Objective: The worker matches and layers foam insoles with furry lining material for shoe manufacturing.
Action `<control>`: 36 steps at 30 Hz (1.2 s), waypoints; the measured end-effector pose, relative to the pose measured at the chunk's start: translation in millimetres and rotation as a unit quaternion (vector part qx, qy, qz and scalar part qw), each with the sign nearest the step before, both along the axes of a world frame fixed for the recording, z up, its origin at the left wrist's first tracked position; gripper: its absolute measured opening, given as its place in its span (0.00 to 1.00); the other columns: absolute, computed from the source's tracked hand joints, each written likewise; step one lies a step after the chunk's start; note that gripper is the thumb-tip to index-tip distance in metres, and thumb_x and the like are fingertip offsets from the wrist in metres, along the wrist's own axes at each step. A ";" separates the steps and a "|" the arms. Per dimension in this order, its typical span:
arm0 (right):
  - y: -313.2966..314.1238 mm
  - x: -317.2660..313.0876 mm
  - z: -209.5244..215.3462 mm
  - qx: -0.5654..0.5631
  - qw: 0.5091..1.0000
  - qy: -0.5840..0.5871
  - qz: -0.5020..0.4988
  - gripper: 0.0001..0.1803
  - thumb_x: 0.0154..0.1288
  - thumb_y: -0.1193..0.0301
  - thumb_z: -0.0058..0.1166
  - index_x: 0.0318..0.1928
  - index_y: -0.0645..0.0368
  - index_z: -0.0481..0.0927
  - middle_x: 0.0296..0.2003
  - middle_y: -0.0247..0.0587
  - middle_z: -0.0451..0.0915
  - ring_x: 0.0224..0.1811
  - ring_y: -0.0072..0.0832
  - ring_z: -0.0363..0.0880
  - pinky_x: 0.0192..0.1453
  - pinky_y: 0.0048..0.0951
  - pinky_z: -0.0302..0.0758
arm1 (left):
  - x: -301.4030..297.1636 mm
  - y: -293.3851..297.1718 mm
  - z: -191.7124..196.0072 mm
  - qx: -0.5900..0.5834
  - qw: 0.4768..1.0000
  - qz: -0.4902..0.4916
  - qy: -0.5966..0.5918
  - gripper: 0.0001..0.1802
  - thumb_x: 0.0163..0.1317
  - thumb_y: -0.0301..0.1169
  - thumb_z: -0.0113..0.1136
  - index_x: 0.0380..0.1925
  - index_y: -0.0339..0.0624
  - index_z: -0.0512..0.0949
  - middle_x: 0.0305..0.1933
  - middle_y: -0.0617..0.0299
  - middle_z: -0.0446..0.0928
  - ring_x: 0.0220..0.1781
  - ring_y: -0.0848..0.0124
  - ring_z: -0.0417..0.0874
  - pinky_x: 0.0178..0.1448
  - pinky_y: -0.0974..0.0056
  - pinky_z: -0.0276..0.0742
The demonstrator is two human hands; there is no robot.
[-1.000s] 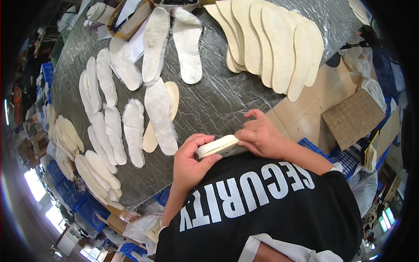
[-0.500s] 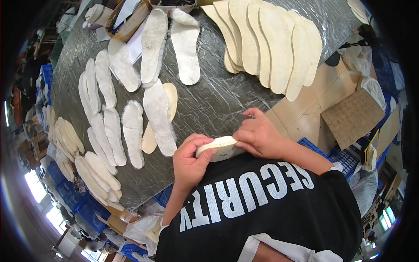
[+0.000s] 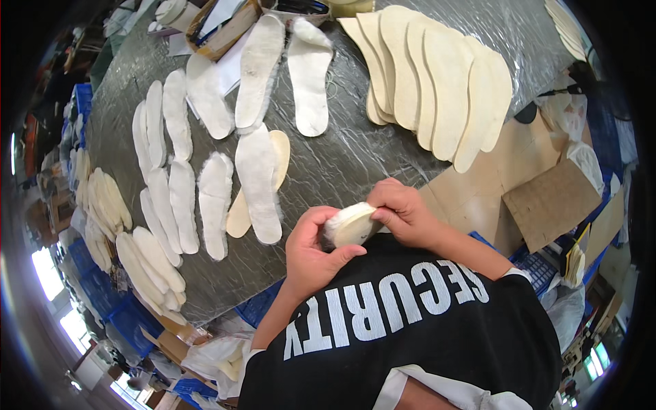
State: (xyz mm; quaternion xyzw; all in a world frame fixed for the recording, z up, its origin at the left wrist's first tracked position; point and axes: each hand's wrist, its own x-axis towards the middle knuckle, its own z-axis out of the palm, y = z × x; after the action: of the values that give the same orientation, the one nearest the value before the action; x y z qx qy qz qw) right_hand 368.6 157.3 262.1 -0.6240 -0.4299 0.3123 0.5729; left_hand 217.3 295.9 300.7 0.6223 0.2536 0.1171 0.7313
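Cream fleece-topped insole (image 3: 350, 224) sits betw. my left hand (image 3: 311, 253) & right hand (image 3: 404, 213), at near edge of grey plastic-wrapped table (image 3: 342, 164). Just behind-left on table: white fleecy insole lying over a tan flat one (image 3: 258, 183). Far right: fanned row of cream flat insoles (image 3: 437, 82). Brown cardboard sheets (image 3: 550, 201) right of my hands.

Insole (image 3: 350, 224) in hands: showing cream face, white fuzzy edge. Worktop (image 3: 342, 164) showing grey, crinkled silvery sheen. Fleece insoles (image 3: 258, 183) lying white, woolly. Flat insole boards (image 3: 437, 82) fanning out pale cream-yellow. Tan insole (image 3: 277, 154) peeking from under white one. Cardboard sheets (image 3: 550, 201) showing brown. Crates (image 3: 109, 301) under worktop edge showing blue. Shirt (image 3: 410, 335) showing black with white block lettering.
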 end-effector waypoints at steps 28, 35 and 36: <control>57.4 64.8 -28.9 -0.165 0.811 0.559 0.049 0.12 0.75 0.63 0.43 0.44 0.56 0.75 0.31 0.31 0.79 0.28 0.18 0.78 0.32 0.22 0.77 | 54.1 38.2 13.3 0.434 0.895 -0.044 -0.095 0.32 0.42 0.34 0.76 0.49 0.41 0.74 0.58 0.52 0.69 0.62 0.53 0.67 0.64 0.54 0.65; 54.8 29.5 -27.8 -0.165 0.700 0.681 0.136 0.13 0.76 0.65 0.41 0.49 0.59 0.75 0.34 0.34 0.79 0.30 0.20 0.80 0.34 0.23 0.80 | 60.3 45.6 15.9 0.472 0.869 -0.121 -0.085 0.27 0.36 0.27 0.73 0.42 0.44 0.76 0.50 0.59 0.79 0.63 0.53 0.72 0.66 0.50 0.63; 53.1 27.0 -25.6 -0.175 0.682 0.693 0.154 0.13 0.75 0.66 0.42 0.50 0.60 0.75 0.33 0.33 0.80 0.29 0.20 0.80 0.32 0.22 0.80 | 59.5 47.8 18.5 0.471 0.870 -0.134 -0.065 0.26 0.37 0.27 0.72 0.42 0.45 0.76 0.48 0.60 0.80 0.62 0.55 0.73 0.66 0.50 0.63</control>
State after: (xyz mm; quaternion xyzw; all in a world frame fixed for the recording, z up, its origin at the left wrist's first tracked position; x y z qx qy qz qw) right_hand 395.6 210.4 236.6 -0.2428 0.0626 0.8093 0.5312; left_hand 276.8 343.7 319.2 0.9118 0.0350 0.1635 0.3751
